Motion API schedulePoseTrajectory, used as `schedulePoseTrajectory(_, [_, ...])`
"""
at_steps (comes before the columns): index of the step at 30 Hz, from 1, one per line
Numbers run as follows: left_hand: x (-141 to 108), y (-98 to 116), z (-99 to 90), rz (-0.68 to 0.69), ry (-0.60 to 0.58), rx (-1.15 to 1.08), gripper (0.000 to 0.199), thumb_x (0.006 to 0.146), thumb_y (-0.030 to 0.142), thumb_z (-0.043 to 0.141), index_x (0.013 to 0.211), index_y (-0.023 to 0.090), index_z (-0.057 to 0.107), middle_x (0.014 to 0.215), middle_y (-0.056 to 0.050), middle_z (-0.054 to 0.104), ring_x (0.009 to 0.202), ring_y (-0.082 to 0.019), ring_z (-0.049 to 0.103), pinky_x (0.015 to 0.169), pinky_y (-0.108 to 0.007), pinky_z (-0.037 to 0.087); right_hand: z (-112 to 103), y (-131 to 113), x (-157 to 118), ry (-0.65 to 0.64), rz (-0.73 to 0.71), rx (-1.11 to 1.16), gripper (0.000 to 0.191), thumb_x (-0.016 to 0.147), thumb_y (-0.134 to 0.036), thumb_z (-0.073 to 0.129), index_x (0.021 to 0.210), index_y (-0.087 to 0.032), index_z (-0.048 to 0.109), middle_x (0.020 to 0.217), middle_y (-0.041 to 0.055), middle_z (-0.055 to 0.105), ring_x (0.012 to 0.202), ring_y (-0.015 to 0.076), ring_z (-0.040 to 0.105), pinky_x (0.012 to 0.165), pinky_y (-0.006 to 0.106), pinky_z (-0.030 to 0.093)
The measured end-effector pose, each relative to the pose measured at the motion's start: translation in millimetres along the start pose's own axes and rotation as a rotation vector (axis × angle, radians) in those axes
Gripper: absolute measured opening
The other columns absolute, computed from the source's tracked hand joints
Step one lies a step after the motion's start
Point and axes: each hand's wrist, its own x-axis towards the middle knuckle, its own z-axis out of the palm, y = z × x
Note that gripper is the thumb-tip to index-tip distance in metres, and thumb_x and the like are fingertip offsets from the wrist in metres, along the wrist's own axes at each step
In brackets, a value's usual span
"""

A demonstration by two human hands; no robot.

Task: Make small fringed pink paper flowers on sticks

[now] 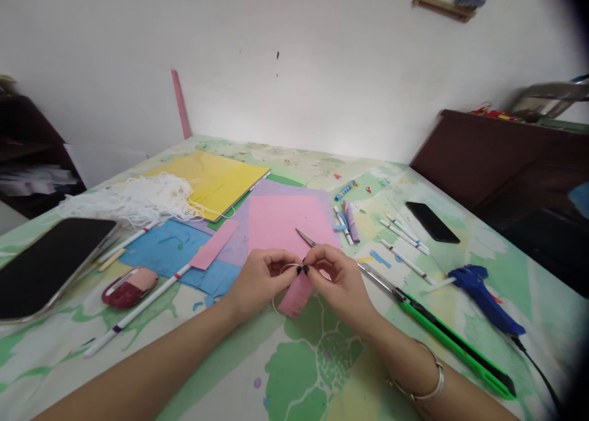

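Note:
My left hand (268, 280) and my right hand (338, 280) meet at the middle of the table, fingertips pinched together. Between them is a thin white string (275, 303), which loops down on the left side. A small pink paper piece (296, 297) with a fringed lower edge hangs just below the fingertips. Whether the fingers grip the paper as well as the string is hard to tell. Behind the hands lies a pink sheet (289, 221), and the tip of a pair of scissors (305, 237) shows above my right hand.
A green cutter (455, 341), blue glue gun (488, 301) and phone (432, 222) lie right. At left are a larger phone (53, 264), white string pile (151, 197), yellow sheet (216, 181), blue paper (170, 249) and rolled white stick (142, 304).

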Motion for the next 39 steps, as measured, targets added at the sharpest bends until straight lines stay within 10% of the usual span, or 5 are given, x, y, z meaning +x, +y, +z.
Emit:
schedulePoseTrajectory(22, [0.2,-0.1,3.8,-0.169,0.003,-0.18,0.012,0.072,0.023,0.063,0.078,0.013,0.066,0.074,-0.001,0.065,0.068,-0.012,0.059,0.064,-0.022,0.048,1.4,0.0,-4.2,0.021,-0.329,-0.461,0.012,0.079,-0.008,0.047,0.081,-0.019,0.052,0.079,0.0045,0.057,0.076,0.0171,0.051,0.069,0.03,0.04])
schedulePoseTrajectory(39, [1.4,0.7,1.3,-0.158,0.035,-0.104,0.014,0.069,0.025,0.066,0.075,0.013,0.067,0.071,-0.002,0.066,0.068,-0.013,0.06,0.066,-0.024,0.048,1.7,1.0,0.5,0.004,0.086,0.096,0.006,0.075,-0.017,0.055,0.08,-0.018,0.058,0.079,0.0016,0.059,0.074,0.0141,0.058,0.068,0.027,0.047])
